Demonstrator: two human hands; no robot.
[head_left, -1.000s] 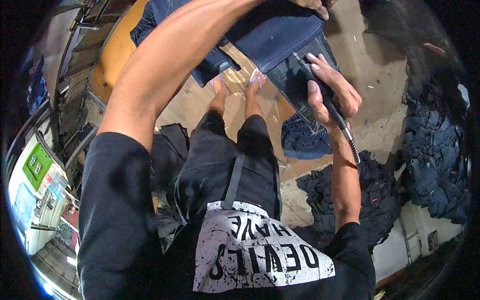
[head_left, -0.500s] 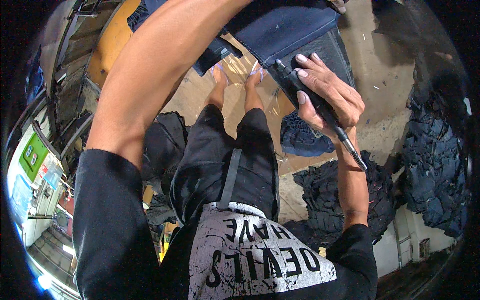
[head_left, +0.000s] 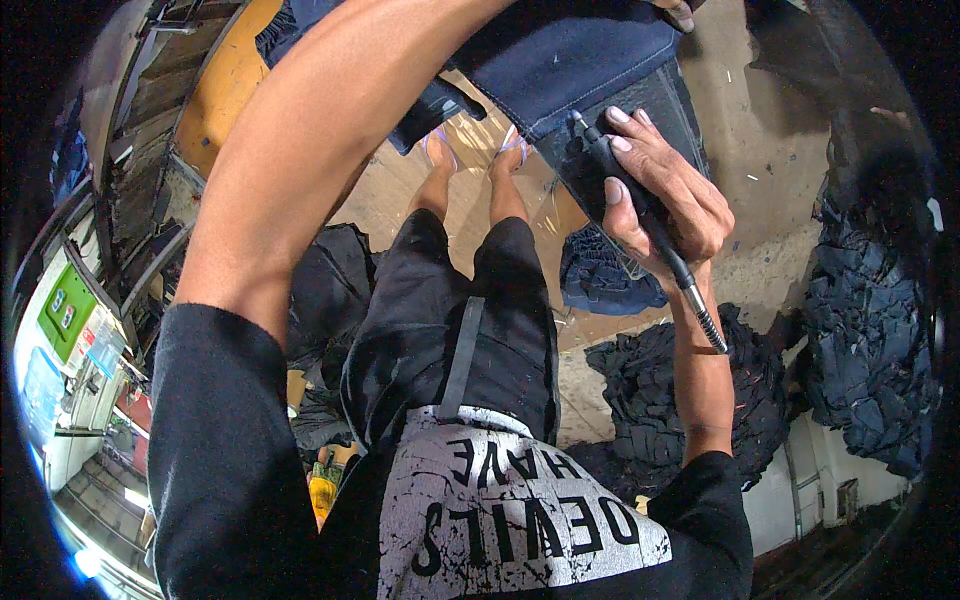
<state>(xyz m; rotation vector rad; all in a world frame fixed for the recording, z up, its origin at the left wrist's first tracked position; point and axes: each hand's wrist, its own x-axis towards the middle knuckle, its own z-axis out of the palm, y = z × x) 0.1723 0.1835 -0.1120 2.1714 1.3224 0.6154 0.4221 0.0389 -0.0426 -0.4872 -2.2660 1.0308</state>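
Note:
In my right hand [head_left: 670, 200] is a black rotary tool handpiece [head_left: 625, 170], its flexible shaft trailing back over my wrist. Its small light-coloured tip meets the lower stitched edge of a dark blue denim garment [head_left: 575, 65]. The cloth lies over a narrow dark board [head_left: 665, 105]. My left arm reaches across the top of the view. Only fingertips of my left hand [head_left: 680, 14] show, curled at the garment's upper right side; the rest of that hand is out of frame.
Heaps of dark cloth [head_left: 690, 400] lie at right, with another tall pile [head_left: 865, 340] at the far right. A gathered blue garment [head_left: 605, 270] hangs or lies below the board. At left stand metal frames [head_left: 130, 200]. The brown floor [head_left: 750, 190] carries scraps.
The handpiece tip has shifted slightly right and away along the stitched edge, my right hand moving with it. The left fingertips stay at nearly the same spot.

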